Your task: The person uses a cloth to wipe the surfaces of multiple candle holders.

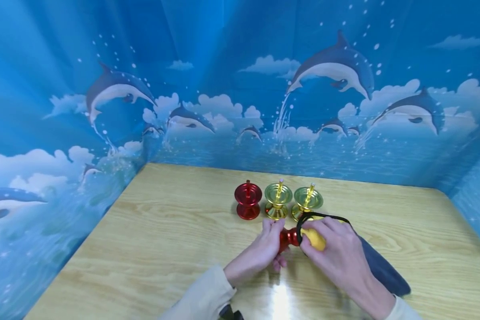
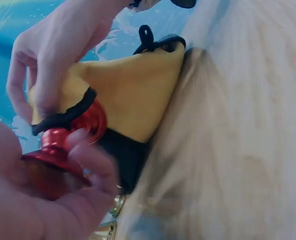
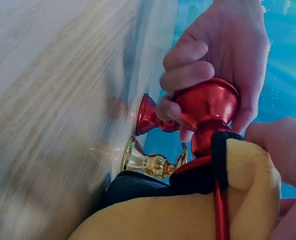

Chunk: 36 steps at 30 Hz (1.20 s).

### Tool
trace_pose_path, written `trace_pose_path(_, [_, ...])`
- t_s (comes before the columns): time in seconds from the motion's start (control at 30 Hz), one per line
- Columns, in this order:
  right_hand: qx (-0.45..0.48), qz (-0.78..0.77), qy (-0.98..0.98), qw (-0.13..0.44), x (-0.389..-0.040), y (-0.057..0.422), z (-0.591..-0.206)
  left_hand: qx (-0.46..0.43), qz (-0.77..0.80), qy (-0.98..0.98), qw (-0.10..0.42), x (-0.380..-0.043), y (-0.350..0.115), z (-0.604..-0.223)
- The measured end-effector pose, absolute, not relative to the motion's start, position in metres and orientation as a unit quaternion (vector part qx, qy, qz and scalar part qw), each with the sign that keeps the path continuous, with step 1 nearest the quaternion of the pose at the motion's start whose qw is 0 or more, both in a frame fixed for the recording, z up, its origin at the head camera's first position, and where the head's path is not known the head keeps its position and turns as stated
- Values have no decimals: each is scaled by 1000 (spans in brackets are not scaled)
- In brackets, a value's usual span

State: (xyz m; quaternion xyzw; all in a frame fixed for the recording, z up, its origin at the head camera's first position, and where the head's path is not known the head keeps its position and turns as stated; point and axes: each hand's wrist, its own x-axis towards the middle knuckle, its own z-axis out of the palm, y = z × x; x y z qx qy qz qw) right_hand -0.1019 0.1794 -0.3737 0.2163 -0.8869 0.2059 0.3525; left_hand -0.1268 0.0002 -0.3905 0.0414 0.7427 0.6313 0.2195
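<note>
In the head view, my left hand (image 1: 266, 244) holds a shiny red candle holder (image 1: 291, 237) tipped on its side by its flared foot. A thin red rod (image 3: 221, 212) sticks out of its dish in the right wrist view. My right hand (image 1: 340, 249) pinches the black-edged yellow side of a yellow and dark blue cloth mitt (image 1: 380, 264) against the holder. The cloth covers part of the dish and rod. Behind the hands stand another red candle holder (image 1: 248, 195) and two gold ones, a middle one (image 1: 278, 200) and a right one (image 1: 308, 199), all upright.
The light wooden table (image 1: 176, 209) extends on both sides of the hands. A blue dolphin-print curtain (image 1: 224, 89) hangs along its back and sides. The standing holders are close together, just beyond the left fingers and the cloth.
</note>
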Motion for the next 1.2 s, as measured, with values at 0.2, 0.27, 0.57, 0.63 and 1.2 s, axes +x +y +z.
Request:
trace_pose_path(0.2, [186, 241, -893, 331, -104, 184, -372, 167, 589, 777, 147, -130, -3, -401])
trace_pose_path(0.27, [172, 261, -894, 321, -106, 185, -371, 207, 580, 777, 132, -130, -4, -403])
trace_pose_path(0.57, [176, 265, -879, 354, -105, 184, -377, 104, 627, 746, 200, -126, 2, -400])
trace_pose_path(0.63, [180, 256, -878, 363, -105, 184, -378, 79, 636, 737, 213, -125, 3, -399])
trace_pose_path(1.2, [175, 268, -878, 355, -106, 188, -376, 180, 632, 711, 249, -132, -7, -398])
